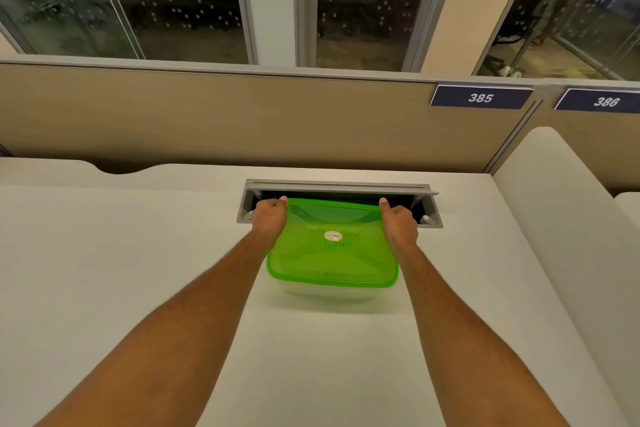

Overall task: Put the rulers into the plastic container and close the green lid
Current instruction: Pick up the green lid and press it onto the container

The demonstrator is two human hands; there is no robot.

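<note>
Left grip (268,218): I have it closed on the far-left corner of the green lid (332,246). Right grip (398,222): closed likewise, far-right corner. Lid: atop the plastic container (329,293), mid-surface (104,253), equidistant between hands. Rulers: not discernible.

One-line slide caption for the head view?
Both hands grip the green lid atop the plastic container.

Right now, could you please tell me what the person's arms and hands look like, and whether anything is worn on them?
Both arms are bare from the picture's lower edge to the fingers: no sleeves show. The left hand and the right hand wear no gloves, and no watch, bracelet or ring is visible on either wrist or hand. No markings show on the forearms.
</note>
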